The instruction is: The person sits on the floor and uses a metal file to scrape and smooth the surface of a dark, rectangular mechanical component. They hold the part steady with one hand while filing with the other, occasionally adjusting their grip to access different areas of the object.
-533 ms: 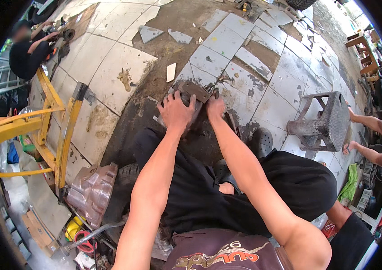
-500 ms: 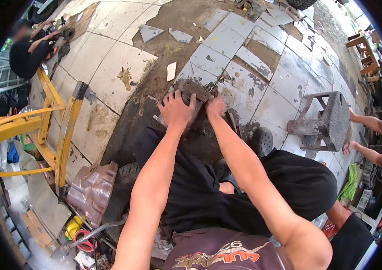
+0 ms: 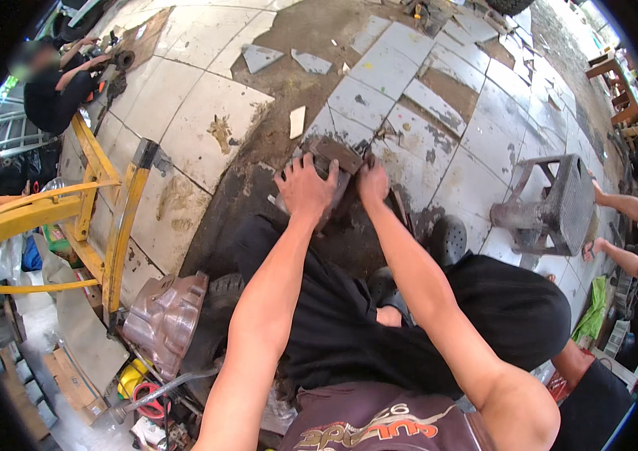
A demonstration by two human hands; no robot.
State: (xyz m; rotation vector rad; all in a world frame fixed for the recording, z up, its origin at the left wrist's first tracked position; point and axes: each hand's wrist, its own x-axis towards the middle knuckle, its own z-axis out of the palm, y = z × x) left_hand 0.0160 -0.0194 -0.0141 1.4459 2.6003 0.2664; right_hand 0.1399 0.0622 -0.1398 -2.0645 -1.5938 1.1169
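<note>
On the dark, dirty patch of floor ahead of me sits a rusty metal block (image 3: 340, 155) with a flat top plate, looking like a small vise. My left hand (image 3: 306, 188) grips its left side, fingers spread over it and the thumb against the near edge. Close by its right end, my right hand (image 3: 373, 184) is closed; whatever lies between those fingers is hidden. A small dark metal part (image 3: 362, 147) juts out just beyond the right fingertips. The block's underside is covered by my hands.
A yellow metal frame (image 3: 117, 233) stands left, beside a cast metal housing (image 3: 165, 319). At right, a grey plastic stool (image 3: 559, 203) lies on its side near another person's arms (image 3: 623, 203). Broken tiles (image 3: 375, 60) lie ahead. Another person (image 3: 52, 94) crouches far left.
The whole view has shifted slightly, so things appear a little farther right. My right hand has turned slightly at the block's right end; my left hand keeps its place on the block.
</note>
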